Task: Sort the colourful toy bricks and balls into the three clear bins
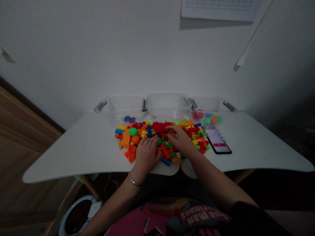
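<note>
Brick pile (165,151): on the white table (73,147), in front of three clear bins (169,111).
Left hand (147,150): at the pile's near side, fingers bent and close together (whether they grip a piece, I cannot tell).
Right hand (181,139): over the pile, fingers and thumb parted.
Phone (219,142): flat, just beside the pile's right edge.
</note>
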Action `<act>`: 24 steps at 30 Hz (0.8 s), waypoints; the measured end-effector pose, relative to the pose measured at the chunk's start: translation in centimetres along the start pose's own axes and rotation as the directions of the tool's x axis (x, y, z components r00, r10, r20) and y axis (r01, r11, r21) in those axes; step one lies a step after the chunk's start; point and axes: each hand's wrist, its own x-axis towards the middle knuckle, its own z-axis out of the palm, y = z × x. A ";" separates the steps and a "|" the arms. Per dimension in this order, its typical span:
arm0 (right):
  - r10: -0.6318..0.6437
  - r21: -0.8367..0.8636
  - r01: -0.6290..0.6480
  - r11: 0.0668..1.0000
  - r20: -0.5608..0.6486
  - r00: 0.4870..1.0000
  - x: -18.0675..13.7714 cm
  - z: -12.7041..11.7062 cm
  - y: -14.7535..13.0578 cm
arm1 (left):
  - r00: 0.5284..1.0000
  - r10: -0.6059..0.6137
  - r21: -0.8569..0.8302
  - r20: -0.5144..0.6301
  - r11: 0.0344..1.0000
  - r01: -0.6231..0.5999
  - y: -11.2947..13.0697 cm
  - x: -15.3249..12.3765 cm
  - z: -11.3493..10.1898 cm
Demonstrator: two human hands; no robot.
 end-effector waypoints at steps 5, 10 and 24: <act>0.006 -0.117 0.015 0.993 0.171 0.985 -0.8 1.9 0.3 | 1.000 -0.007 0.014 -0.007 1.000 0.008 -0.1 -0.1 0.1; 0.006 -0.156 0.027 0.987 0.210 0.978 -0.6 2.2 0.3 | 1.000 -0.010 0.022 -0.003 1.000 0.010 -0.1 -0.1 0.1; -0.051 -0.213 0.104 0.971 0.242 0.969 -0.4 2.0 0.0 | 1.000 0.018 -0.043 -0.006 0.999 -0.018 -0.2 -0.2 0.5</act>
